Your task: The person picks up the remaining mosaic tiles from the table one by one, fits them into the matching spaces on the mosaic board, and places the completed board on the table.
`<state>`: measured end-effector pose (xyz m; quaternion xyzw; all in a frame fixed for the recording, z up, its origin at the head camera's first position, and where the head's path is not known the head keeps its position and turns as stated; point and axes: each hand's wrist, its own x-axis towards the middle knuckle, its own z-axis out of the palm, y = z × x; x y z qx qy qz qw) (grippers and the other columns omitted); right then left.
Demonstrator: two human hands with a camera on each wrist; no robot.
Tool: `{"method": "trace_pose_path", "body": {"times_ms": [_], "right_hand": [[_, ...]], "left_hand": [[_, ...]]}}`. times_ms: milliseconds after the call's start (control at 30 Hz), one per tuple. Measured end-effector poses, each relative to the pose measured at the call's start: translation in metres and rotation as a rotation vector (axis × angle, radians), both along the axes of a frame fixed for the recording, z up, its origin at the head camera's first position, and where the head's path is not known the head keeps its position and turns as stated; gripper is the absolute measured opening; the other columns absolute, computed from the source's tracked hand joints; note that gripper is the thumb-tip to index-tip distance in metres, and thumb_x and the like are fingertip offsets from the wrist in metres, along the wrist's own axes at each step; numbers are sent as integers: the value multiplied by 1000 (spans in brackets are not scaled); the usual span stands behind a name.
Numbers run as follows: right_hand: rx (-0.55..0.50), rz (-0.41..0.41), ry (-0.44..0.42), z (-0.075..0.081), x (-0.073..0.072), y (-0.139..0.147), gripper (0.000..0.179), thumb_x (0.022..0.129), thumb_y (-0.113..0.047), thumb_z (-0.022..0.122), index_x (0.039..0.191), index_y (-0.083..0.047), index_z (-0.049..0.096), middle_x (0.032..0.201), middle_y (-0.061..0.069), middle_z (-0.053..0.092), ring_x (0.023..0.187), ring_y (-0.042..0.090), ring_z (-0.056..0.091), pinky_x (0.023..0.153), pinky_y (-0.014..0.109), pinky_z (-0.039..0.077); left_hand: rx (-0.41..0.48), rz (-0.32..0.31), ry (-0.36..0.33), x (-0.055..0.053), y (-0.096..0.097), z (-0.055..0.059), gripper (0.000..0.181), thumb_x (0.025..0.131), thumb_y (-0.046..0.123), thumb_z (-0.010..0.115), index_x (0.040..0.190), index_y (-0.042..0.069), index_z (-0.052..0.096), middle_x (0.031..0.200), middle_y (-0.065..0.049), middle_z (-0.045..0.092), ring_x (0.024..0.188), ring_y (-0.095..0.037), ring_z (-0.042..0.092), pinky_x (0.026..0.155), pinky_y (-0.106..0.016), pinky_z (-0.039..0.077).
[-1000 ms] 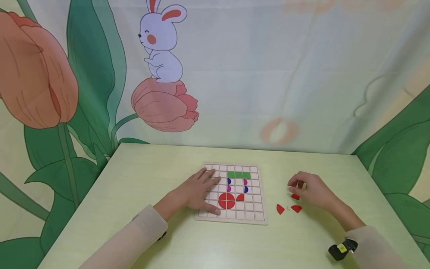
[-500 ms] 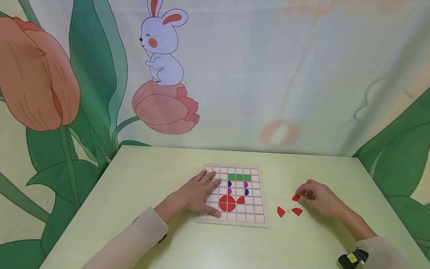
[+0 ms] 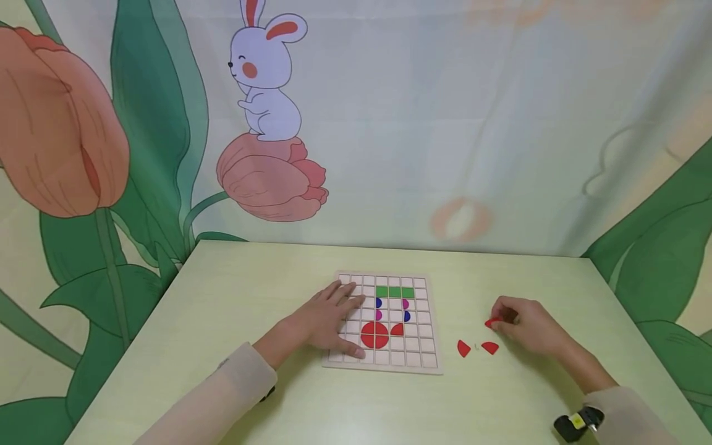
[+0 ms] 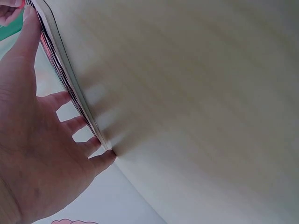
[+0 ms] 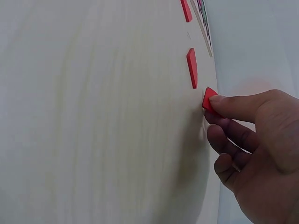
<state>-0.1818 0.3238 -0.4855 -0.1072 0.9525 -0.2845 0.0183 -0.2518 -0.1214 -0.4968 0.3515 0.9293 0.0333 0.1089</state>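
Note:
My left hand (image 3: 328,318) lies spread on the left side of a white gridded board (image 3: 428,358), fingers straight. On the board sit a red circle of quarter pieces (image 3: 375,335), one more red quarter piece (image 3: 397,330), a row of green squares (image 3: 395,292), and small blue and magenta half-circles (image 3: 406,304). To the board's right, my right hand (image 3: 525,321) pinches a red quarter-circle piece (image 5: 210,99) between thumb and index finger, just over the table. Its other fingers are curled, as the right wrist view shows.
Two loose red quarter-circle pieces (image 3: 463,348) lie on the table between the board and my right hand, with a small faint mark between them. The pale wooden table (image 3: 256,272) ends at a printed curtain (image 3: 378,154) behind.
My right hand first moved a little right and down to the farthest loose red piece. Its thumb and finger now pinch that piece and tilt it up. The left hand has stayed put.

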Motion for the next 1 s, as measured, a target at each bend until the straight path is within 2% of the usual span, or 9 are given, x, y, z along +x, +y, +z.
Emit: {"method": "trace_pose_path", "body": {"times_ms": [200,367,500,600,700,833,1000], "right_hand": [[-13,-29,35,0,-3,1,13,94,-8,81,95,-16,70,89,-4,67,86,19,60,72,26,54],[-64,-20,71,-5,-8,-5,14,94,-7,81,96,-17,72,89,-3,65,85,20,58,69,24,53],[-108,2,45,-8,-12,-16,14,95,-5,78,105,-12,73,88,-2,64,84,22,59,68,24,53],[-136,21,29,-9,-13,-25,21,98,-3,75,117,-10,73,89,0,63,83,22,58,64,24,52],[-163,47,40,-9,-15,-34,24,99,-1,71,122,-8,73,92,1,64,83,22,58,63,24,51],[-179,76,55,-8,-18,-46,18,100,1,69,116,-7,73,94,0,67,85,21,60,69,25,54],[-172,81,23,-5,-22,-68,12,99,-4,73,108,-12,70,94,-4,68,91,19,62,79,27,56]], "left_hand": [[1,-4,3,-1,0,0,123,76,92,63,171,24,23,178,-9,10,163,-40,7,130,-58,17],[1,2,-2,-1,0,-1,123,76,92,63,171,24,24,178,-9,10,163,-41,7,130,-58,17],[-2,6,-5,0,-1,-3,123,76,92,63,171,25,24,178,-9,10,163,-40,7,130,-58,17],[-2,5,-4,0,0,-4,123,76,92,63,171,25,23,178,-8,9,163,-40,6,130,-57,16],[-3,3,3,-2,0,-5,124,75,93,62,171,26,23,179,-7,9,163,-39,6,130,-56,16],[-10,4,7,-2,0,-6,124,75,95,61,171,26,22,179,-7,9,163,-39,6,130,-55,16],[-18,9,5,-3,0,-5,125,75,95,60,171,26,20,179,-7,8,163,-38,5,130,-56,16]]}}
